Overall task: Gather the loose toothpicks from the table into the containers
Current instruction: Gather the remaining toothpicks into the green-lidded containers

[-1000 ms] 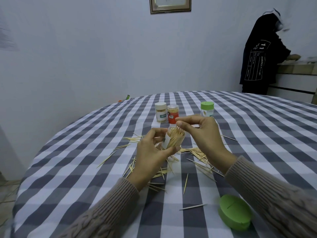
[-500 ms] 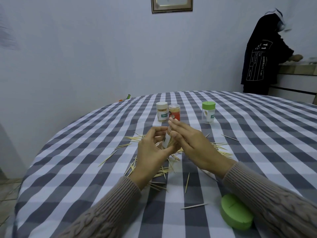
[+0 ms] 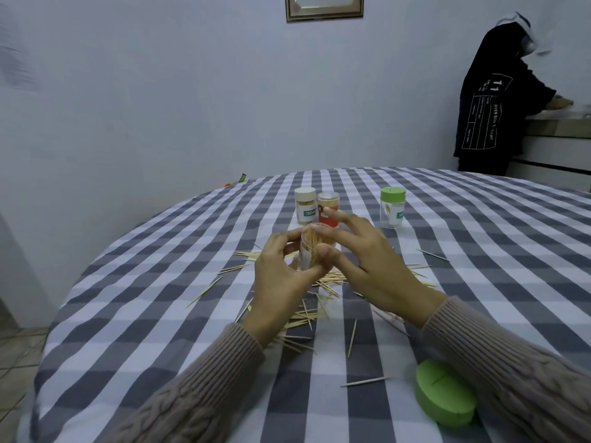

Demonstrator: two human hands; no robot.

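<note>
Across the tabletop [image 3: 479, 251] many loose toothpicks [image 3: 307, 314] remain, mostly at six o'clock of the raised open container [image 3: 311, 251]. A second ago a bundle went in; now it sits flush, nearly full. Left hand [image 3: 281, 279] wraps the container; right hand [image 3: 367, 263] has fingers [image 3: 335, 215] spread, thumb touching its side.

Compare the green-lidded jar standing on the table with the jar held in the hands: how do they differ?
The green-lidded jar stands upright on the checked cloth, untouched; the held jar is lifted and tilted, gripped by the left hand, with the right hand at its mouth. The green-lidded jar is capped and looks nearly empty; the held jar is open and packed with toothpicks. Both are clear, with white labels.
</note>
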